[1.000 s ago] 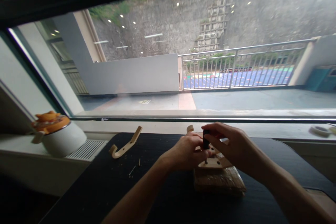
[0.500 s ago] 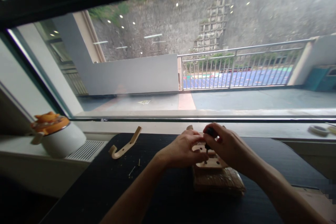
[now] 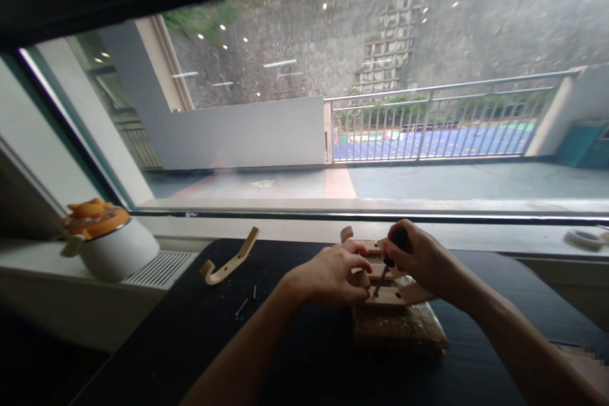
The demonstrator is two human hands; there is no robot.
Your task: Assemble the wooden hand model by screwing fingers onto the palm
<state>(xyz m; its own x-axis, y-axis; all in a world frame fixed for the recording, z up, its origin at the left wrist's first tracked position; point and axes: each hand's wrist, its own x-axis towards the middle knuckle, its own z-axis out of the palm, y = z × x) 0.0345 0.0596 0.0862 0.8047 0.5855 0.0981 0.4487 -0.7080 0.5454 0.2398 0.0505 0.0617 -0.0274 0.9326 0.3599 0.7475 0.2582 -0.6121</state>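
Note:
My right hand [image 3: 425,257] is closed around the black handle of a screwdriver [image 3: 382,279]. The screwdriver leans, its tip down at a hole in the nearest curved wooden piece [image 3: 387,297]. My left hand [image 3: 326,274] grips the left end of that piece, its fingers bent around it. More of these light wooden strips lie behind it, partly covered by my hands; the curled end of one [image 3: 346,234] shows at the back. Beneath them is a brown block [image 3: 399,330] in clear plastic wrap.
A loose hooked wooden piece [image 3: 233,264] with holes lies at the table's left, with two screws [image 3: 242,307] near it. On the sill stand a white pot with an orange lid [image 3: 117,247] and a roll of tape [image 3: 584,240]. The window is straight ahead.
My right hand has shifted up and right, and the screwdriver now tilts with its shaft in plain view. My left fingers have come away from the screwdriver, onto the wooden piece's left end.

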